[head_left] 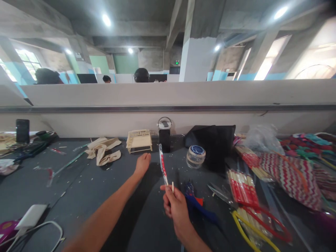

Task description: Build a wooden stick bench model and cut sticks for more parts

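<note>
My right hand (pixel 175 203) is closed around a thin red-and-clear plastic wrapper (pixel 163 164) that points up and away, with a short pale stick (pixel 173 187) showing by the thumb. My left hand (pixel 143 163) is closed, knuckles up, just in front of a small wooden bench model (pixel 139 140); whether anything is inside it is hidden. To the right of my right hand lies a blue-handled tool (pixel 201 206) with a red part. A clear round jar with a blue lid (pixel 196 156) stands beyond it.
A phone (pixel 165 140) leans at the back centre. Crumpled beige cloth (pixel 103 150) lies left. Scissors (pixel 222 194), red-wrapped stick packs (pixel 243 187) and a zigzag-patterned fabric (pixel 291 175) lie right. A white power bank (pixel 31 218) with a cable is front left. People's heads show beyond the partition.
</note>
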Tool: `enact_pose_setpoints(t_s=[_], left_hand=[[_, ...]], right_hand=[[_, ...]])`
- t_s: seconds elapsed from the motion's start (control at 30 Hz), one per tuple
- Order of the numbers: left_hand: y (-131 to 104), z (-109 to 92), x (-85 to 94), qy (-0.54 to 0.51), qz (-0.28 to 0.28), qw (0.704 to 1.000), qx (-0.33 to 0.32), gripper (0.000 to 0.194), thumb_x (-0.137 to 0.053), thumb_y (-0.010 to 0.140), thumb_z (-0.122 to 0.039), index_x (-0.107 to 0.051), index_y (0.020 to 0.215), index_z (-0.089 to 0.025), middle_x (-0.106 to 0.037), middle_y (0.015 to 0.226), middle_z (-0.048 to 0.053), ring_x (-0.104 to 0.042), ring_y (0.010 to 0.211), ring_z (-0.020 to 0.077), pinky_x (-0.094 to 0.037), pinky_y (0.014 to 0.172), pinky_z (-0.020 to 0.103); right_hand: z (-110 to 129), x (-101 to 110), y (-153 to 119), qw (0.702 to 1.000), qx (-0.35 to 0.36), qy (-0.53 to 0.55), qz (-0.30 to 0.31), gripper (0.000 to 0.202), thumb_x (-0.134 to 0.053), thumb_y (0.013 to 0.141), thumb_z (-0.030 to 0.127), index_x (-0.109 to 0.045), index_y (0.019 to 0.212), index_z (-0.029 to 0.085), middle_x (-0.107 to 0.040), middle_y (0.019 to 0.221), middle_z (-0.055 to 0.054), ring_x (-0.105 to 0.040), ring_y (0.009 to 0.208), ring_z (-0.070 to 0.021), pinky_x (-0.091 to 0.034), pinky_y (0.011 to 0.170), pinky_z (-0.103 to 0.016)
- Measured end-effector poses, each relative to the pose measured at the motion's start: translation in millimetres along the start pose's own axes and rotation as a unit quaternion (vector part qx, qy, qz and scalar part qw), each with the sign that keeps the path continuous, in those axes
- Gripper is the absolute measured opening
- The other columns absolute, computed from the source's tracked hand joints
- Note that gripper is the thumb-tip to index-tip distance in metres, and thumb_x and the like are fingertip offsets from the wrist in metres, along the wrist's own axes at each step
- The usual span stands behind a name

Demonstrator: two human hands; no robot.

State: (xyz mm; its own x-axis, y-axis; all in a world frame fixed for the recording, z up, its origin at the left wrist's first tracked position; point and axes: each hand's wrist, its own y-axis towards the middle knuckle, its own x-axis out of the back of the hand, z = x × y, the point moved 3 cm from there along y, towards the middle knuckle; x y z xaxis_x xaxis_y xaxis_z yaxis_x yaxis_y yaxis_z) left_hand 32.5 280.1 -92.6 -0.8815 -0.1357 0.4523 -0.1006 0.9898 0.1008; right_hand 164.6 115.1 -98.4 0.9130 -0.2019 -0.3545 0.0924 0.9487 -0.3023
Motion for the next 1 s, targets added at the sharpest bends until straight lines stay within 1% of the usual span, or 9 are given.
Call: enact_pose_setpoints(t_s=[0.07, 0.17, 0.23, 0.33, 0.4, 0.47, 0.63, 0.77, 1.0], left_hand=[[-36.5, -3.1, 12.7, 0.035, 0.066, 0.996, -0.044, 0.031, -0.051, 0.087, -0.031, -0.060, 0.062, -0.016, -0.057, 0.061, -0.001, -0.056, 0.068, 0.0144, -0.043, 0.066, 0.026], [-97.6, -4.9, 36.8, 0.075, 0.178, 0.976, -0.104, 0.027, -0.063, 0.075, -0.028, -0.056, 0.051, -0.019, -0.054, 0.051, -0.002, -0.050, 0.055, 0.0122, -0.037, 0.058, 0.024], [-131.4, -5.0, 48.8, 0.169, 0.335, 0.903, -0.208, 0.018, -0.057, 0.076, -0.023, -0.063, 0.059, -0.022, -0.062, 0.060, -0.001, -0.053, 0.059, 0.0135, -0.035, 0.058, 0.024], [-136.3, 4.2, 69.7, 0.215, 0.425, 0.855, -0.207, 0.016, -0.054, 0.077, -0.019, -0.067, 0.071, -0.025, -0.068, 0.069, -0.001, -0.058, 0.064, 0.0136, -0.037, 0.060, 0.022], [-106.0, 11.9, 82.1, 0.230, 0.344, 0.897, -0.153, 0.011, -0.057, 0.075, -0.021, -0.067, 0.071, -0.024, -0.068, 0.069, -0.002, -0.060, 0.065, 0.0133, -0.040, 0.063, 0.020], [-63.3, 20.4, 91.9, 0.267, 0.193, 0.941, -0.081, 0.009, -0.057, 0.075, -0.023, -0.066, 0.073, -0.022, -0.068, 0.069, -0.001, -0.061, 0.067, 0.0144, -0.042, 0.064, 0.021], [21.6, 34.5, 88.0, 0.315, 0.010, 0.949, 0.023, 0.034, -0.039, 0.090, -0.036, -0.062, 0.102, -0.014, -0.069, 0.085, 0.009, -0.065, 0.077, 0.0209, -0.045, 0.067, 0.029], [55.1, 40.0, 78.9, 0.342, -0.042, 0.935, 0.083, 0.043, -0.045, 0.088, -0.047, -0.063, 0.099, -0.010, -0.066, 0.094, 0.015, -0.063, 0.090, 0.0266, -0.048, 0.074, 0.038], [73.8, 48.8, 78.2, 0.369, -0.034, 0.925, 0.088, 0.034, -0.055, 0.088, -0.032, -0.054, 0.117, -0.016, -0.057, 0.117, 0.009, -0.059, 0.099, 0.0214, -0.051, 0.082, 0.042]], right_hand=[[0.1, -0.1, -0.5, 1.000, -0.002, 0.000, -0.003, 0.053, -0.066, 0.062, 0.062, -0.059, 0.085, 0.015, -0.037, 0.048, 0.011, -0.028, 0.035, -0.0019, -0.016, 0.033, -0.016], [-0.6, -1.2, -2.1, 1.000, -0.001, 0.005, 0.001, 0.052, -0.066, 0.063, 0.061, -0.059, 0.086, 0.015, -0.037, 0.048, 0.011, -0.028, 0.035, -0.0020, -0.015, 0.034, -0.016], [-1.6, -1.8, -3.2, 1.000, -0.003, 0.007, 0.006, 0.052, -0.067, 0.063, 0.061, -0.059, 0.086, 0.015, -0.037, 0.048, 0.011, -0.028, 0.035, -0.0020, -0.015, 0.034, -0.016], [-3.2, -2.1, -4.2, 1.000, -0.005, 0.006, 0.013, 0.054, -0.067, 0.062, 0.062, -0.059, 0.086, 0.015, -0.036, 0.047, 0.011, -0.027, 0.036, -0.0018, -0.015, 0.034, -0.016], [-3.7, -2.1, -4.2, 1.000, -0.002, 0.005, 0.016, 0.055, -0.066, 0.062, 0.063, -0.059, 0.086, 0.015, -0.036, 0.047, 0.011, -0.028, 0.036, -0.0020, -0.015, 0.034, -0.016], [-3.8, -1.8, -3.7, 1.000, 0.001, 0.000, 0.016, 0.055, -0.066, 0.062, 0.064, -0.059, 0.085, 0.015, -0.036, 0.048, 0.011, -0.028, 0.036, -0.0022, -0.016, 0.034, -0.016], [-3.9, 0.5, -0.3, 1.000, 0.000, -0.014, 0.000, 0.053, -0.067, 0.063, 0.062, -0.061, 0.085, 0.014, -0.037, 0.049, 0.010, -0.029, 0.036, -0.0021, -0.017, 0.034, -0.016], [-2.9, 1.1, 1.4, 1.000, 0.008, -0.021, -0.002, 0.052, -0.065, 0.064, 0.062, -0.061, 0.084, 0.015, -0.036, 0.048, 0.010, -0.028, 0.036, -0.0024, -0.018, 0.033, -0.017], [-2.6, -0.2, 0.1, 1.000, -0.001, -0.015, -0.003, 0.050, -0.066, 0.064, 0.061, -0.061, 0.084, 0.016, -0.037, 0.050, 0.009, -0.029, 0.037, -0.0029, -0.017, 0.034, -0.017]])
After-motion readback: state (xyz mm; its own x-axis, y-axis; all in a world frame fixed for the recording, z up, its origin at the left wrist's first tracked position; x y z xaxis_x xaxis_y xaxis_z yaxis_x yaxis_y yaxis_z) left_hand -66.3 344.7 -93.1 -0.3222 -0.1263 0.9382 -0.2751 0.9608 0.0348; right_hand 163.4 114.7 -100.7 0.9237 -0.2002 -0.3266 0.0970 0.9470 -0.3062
